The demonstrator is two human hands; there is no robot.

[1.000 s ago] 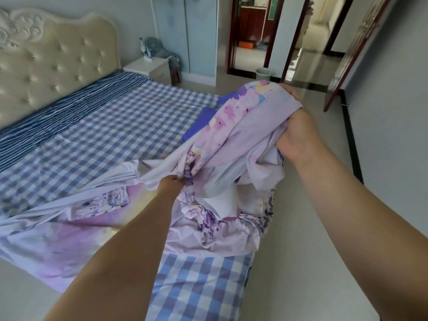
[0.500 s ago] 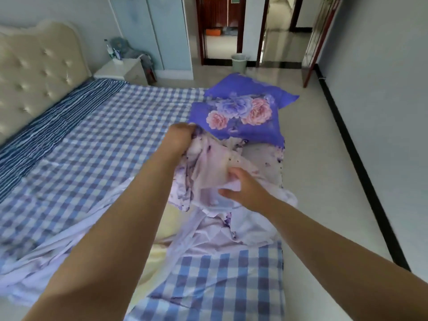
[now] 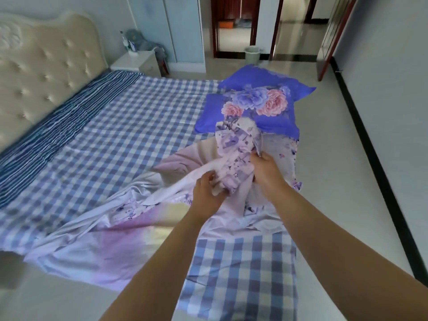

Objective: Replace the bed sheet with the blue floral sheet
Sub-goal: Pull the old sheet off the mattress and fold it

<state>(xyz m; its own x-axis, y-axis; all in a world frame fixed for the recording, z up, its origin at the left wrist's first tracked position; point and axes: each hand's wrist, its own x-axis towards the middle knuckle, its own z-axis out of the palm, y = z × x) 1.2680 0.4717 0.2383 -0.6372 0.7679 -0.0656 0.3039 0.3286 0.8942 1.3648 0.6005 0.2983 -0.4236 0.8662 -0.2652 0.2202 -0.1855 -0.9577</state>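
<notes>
Both hands, left hand (image 3: 207, 192) and right hand (image 3: 266, 169), clutched a bunched pale lilac sheet (image 3: 234, 156) just in front of the folded blue floral sheet (image 3: 257, 101) on the checked bed (image 3: 129, 126).

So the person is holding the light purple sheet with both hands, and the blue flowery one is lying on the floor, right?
Not quite. Both hands, left hand and right hand, do grip the light purple sheet, but the head view shows the blue floral sheet lying folded on the bed, at its far edge, not on the floor.
</notes>
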